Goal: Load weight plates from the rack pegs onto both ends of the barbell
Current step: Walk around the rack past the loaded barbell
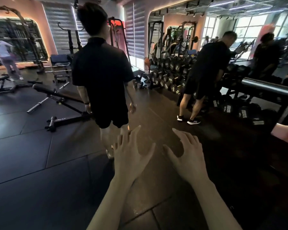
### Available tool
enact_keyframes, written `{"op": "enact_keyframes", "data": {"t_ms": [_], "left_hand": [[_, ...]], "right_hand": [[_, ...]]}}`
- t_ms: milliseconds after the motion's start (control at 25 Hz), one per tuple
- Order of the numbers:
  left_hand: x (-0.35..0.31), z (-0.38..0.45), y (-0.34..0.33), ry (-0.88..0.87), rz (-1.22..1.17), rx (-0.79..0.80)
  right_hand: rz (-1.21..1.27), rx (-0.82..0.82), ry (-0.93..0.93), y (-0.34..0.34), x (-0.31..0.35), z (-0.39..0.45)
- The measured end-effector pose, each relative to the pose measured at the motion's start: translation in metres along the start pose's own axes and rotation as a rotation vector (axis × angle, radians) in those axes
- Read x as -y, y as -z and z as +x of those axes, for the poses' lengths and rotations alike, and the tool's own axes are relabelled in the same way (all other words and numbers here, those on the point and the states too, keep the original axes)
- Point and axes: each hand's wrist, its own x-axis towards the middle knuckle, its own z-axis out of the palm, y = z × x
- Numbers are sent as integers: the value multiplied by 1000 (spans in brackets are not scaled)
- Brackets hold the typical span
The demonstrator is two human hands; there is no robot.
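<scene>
My left hand (131,153) and my right hand (188,153) are held out in front of me over the dark floor, palms down, fingers spread, holding nothing. A bare barbell (45,99) lies on the floor mats at the left, beside an incline bench (56,95). A squat rack (70,40) stands at the back by the blinds. No weight plates on pegs are plain to see from here.
A person in black (101,70) stands right ahead of me with their back turned. Another person (204,72) bends over the long dumbbell rack (170,73) at the right. A third person (5,55) is far left. A dark bench (264,88) runs along the right.
</scene>
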Motion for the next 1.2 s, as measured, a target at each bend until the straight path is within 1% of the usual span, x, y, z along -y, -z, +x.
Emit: {"op": "enact_keyframes", "data": {"t_ms": [160,320,480,560,640,720,840,1000,1120,1200], "left_hand": [[-2,98,-64,-74,-36,-2],[7,190,-137,-87,-111,35],[13,268,-228,-134,-169,156],[7,314,-271,-222,-246,218],[-8,367,-302,-315,-334,274],[-24,416,-332,-389,-407,296],[-43,470,-391,-469,-516,367],[-89,506,-473,-568,-663,507],[-139,520,-525,-658,-702,582],[-182,533,-557,-754,-745,607]], "right_hand": [[16,-49,-71,-34,-51,95],[-36,-85,-94,-63,-96,185],[-126,-150,-151,-91,-156,245],[-199,-197,-224,-104,-183,280],[-270,-242,-293,-110,-203,322],[-347,-278,-334,-111,-222,359],[-444,-365,-412,-108,-254,397],[-555,-464,-553,-103,-313,416],[-608,-557,-605,-90,-362,431],[-657,-648,-627,-73,-396,448]]}}
